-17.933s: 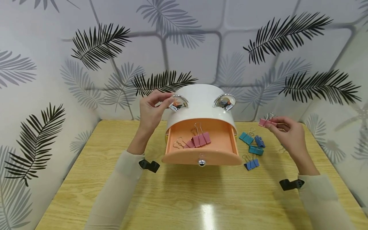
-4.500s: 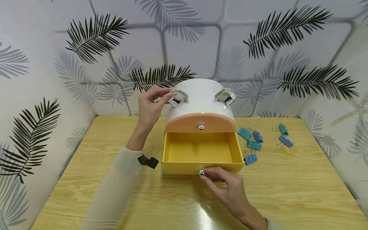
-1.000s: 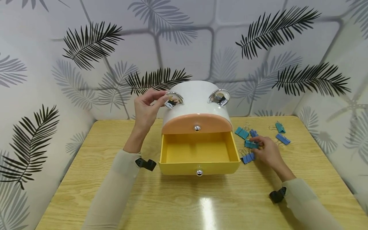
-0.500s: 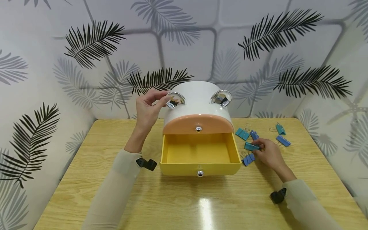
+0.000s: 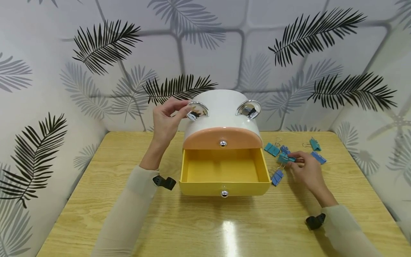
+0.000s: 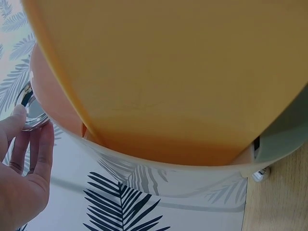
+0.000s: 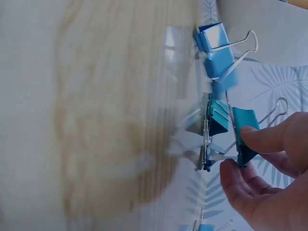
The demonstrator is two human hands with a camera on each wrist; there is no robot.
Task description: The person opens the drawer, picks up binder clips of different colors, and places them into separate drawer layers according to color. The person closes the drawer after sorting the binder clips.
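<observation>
My left hand (image 5: 166, 123) pinches the left silver ear (image 5: 199, 104) of a white drawer box (image 5: 221, 103). Between the right hand's (image 5: 309, 173) thumb and fingers is a teal binder clip (image 5: 284, 159), gripped by its side; in the right wrist view this teal clip (image 7: 245, 120) stands a little off the table. A blue binder clip (image 5: 277, 177) lies tilted just in front, its wire handles overlapping the held clip's. The lower yellow drawer (image 5: 224, 188) is pulled out with a bare floor, and the upper orange drawer (image 5: 221, 137) is closed.
Behind the right hand lie another teal clip (image 5: 271, 149) and a blue clip (image 5: 284, 149). Farther right are a teal clip (image 5: 315, 144) and a blue clip (image 5: 318, 157). Leaf-patterned walls (image 5: 212, 64) border the wooden table (image 5: 135, 228) at back and sides.
The orange drawer with pink clips was closed and the yellow one pulled out by its knob. Since then the right hand moved to the teal clip and shifted it slightly back; the blue clip turned.
</observation>
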